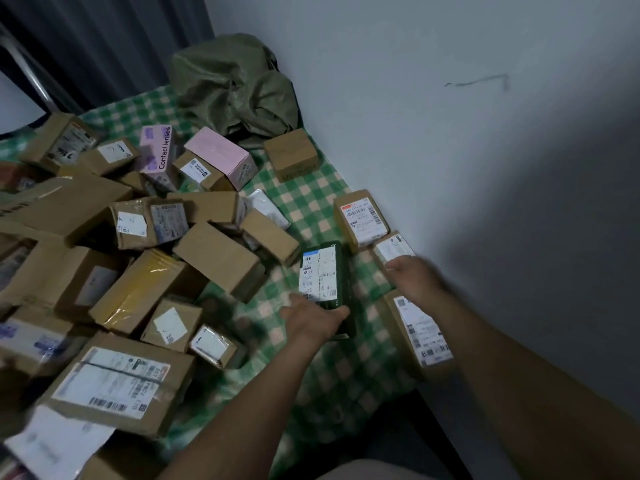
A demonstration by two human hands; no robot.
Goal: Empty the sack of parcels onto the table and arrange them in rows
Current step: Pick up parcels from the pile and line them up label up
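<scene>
1. Green checked tablecloth [311,202] beside a grey wall [450,133]; the crumpled sack [235,91] lies in the far corner.
2. Cardboard parcels [214,252] are heaped on the left.
3. Left hand [311,320] grips a dark green box [322,271].
4. Right hand [415,275] covers a small labelled parcel [393,247]; its grasp is unclear.

My left hand [311,320] is gripping a dark green box [344,278], smooth card wearing a white paper label [320,271]. Matt brown cardboard parcels [218,258] are lying on soft checked cloth [311,199]; one is shining with glossy yellow tape [145,289]. The sack [235,91] is looking coarse and woven.
</scene>
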